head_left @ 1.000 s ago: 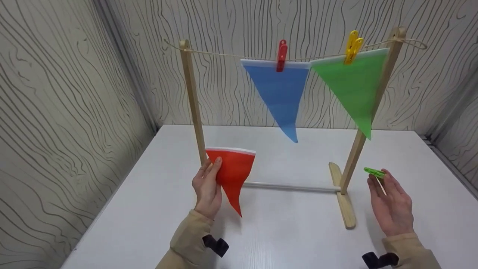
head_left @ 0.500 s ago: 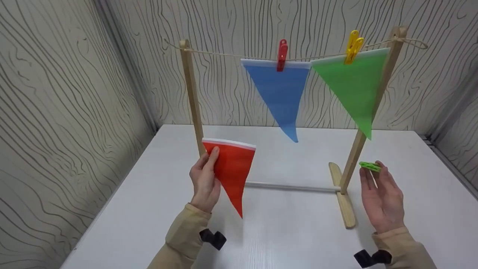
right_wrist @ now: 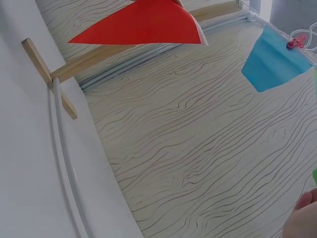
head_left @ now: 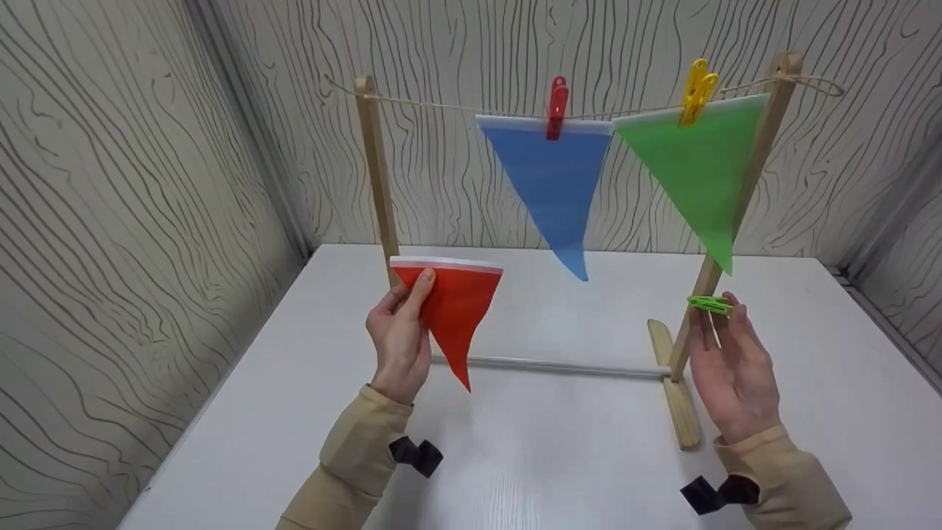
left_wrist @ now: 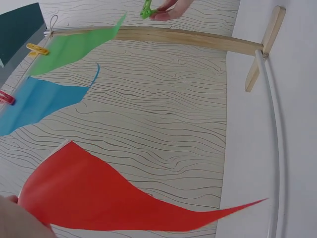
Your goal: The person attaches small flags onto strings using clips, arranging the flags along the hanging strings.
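In the head view my left hand (head_left: 401,338) pinches a red triangular pennant (head_left: 460,309) near its upper left, thumb in front, white band on top and tip hanging down. My right hand (head_left: 736,375) holds a light green clothespin (head_left: 711,305) at its fingertips, in front of the right post. A blue pennant (head_left: 548,184) hangs from a string (head_left: 434,105) under a red clothespin (head_left: 557,108). To its right, a green pennant (head_left: 699,162) hangs under a yellow clothespin (head_left: 697,94). The left wrist view shows the red pennant (left_wrist: 109,198) large and close.
Two wooden posts carry the string: the left post (head_left: 377,177) and the right post (head_left: 758,162), which has a wooden foot (head_left: 683,416). A pale rod (head_left: 567,366) runs low between them. The stand is on a white table (head_left: 552,449) before patterned walls.
My left hand has raised the red pennant, drifting slightly left. My right hand has moved up and to the left with the green clothespin. The hung pennants stay where they were.
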Available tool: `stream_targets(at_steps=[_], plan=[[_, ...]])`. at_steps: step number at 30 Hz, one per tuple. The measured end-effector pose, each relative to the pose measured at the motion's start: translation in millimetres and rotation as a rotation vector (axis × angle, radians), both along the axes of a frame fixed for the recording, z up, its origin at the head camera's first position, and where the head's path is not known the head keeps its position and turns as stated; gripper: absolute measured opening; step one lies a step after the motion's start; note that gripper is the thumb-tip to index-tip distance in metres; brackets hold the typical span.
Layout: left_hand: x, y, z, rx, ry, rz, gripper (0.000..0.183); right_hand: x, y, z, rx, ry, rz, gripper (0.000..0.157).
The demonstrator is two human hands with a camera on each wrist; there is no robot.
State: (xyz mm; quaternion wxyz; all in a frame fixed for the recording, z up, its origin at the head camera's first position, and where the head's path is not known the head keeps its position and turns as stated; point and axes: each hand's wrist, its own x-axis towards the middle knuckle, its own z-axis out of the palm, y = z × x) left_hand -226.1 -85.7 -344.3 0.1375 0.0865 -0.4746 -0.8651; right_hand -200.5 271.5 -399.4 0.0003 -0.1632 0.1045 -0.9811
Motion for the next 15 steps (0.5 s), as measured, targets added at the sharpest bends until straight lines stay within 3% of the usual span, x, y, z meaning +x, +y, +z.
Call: stream_targets(at_steps=[15], plan=[[-3.5, -6, 22.0, 0.022, 0.095, 0.057, 0.040, -10.6, -50, 38.6, 0.070, 0.028, -0.032, 0.026]])
